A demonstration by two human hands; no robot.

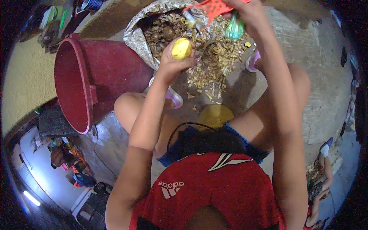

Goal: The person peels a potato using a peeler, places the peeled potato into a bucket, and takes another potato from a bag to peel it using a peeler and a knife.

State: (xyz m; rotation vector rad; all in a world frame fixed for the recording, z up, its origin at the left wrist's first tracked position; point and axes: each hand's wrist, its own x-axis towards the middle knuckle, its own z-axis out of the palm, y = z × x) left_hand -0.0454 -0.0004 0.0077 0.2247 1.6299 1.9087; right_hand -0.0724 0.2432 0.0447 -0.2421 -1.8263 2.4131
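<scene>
My left hand [174,63] is closed around a yellow, oval peeled potato [181,48], held above a heap of peels [214,69]. At the top edge my right hand [247,17] is partly cut off by the frame. Its fingers close on an orange-red plastic piece with holes [216,8], whose full shape is out of view. Just under that hand is a shiny green object [234,29]; whether it is held too I cannot tell. A whitish sack [134,32], open at the mouth, has dark and brown peels in it.
A large maroon bucket [115,57] lies tipped on its side at left. My feet in purple-and-white shoes [175,99] stand by the peels. A yellow round object [216,116] is between my legs. Other people [76,165] are at lower left, and a person's leg [327,165] at right.
</scene>
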